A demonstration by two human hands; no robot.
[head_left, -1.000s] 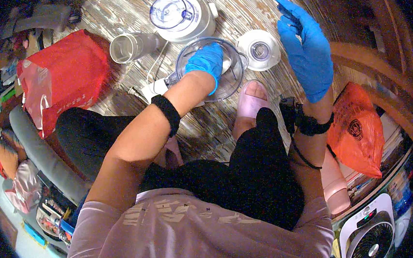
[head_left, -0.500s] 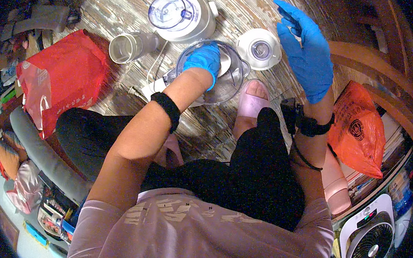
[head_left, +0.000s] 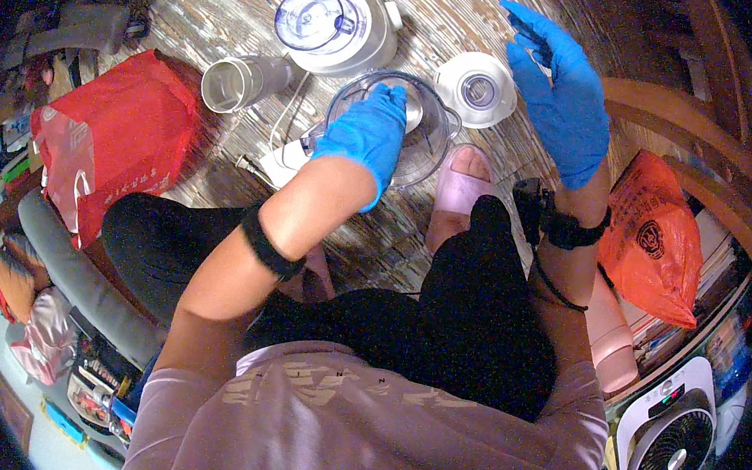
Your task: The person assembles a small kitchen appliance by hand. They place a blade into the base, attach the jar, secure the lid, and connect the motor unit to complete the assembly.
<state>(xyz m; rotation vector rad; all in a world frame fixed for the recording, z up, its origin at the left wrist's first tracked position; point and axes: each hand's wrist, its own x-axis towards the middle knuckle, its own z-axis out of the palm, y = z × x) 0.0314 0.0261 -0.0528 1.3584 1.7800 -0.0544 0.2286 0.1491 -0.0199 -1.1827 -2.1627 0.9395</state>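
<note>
My left hand, in a blue glove, is over the left side of a clear plastic bowl. Its fingers are drawn together and bent downward; whatever they may hold is hidden. A round white part shows inside the bowl, beside the fingers. My right hand, also in a blue glove, is raised to the right with thumb and fingers apart and nothing in it. Nearest to it stands a white funnel-like lid with a clear round centre. Behind the bowl is a white appliance base with a clear cap.
A clear cup-shaped container lies on its side left of the base. A red bag is at the left, an orange plastic bag at the right. A pink slipper is close to the bowl. A fan stands lower right.
My left hand has lifted out of the bowl and come back toward me, its forearm swinging a little left. My right hand has hardly moved.
</note>
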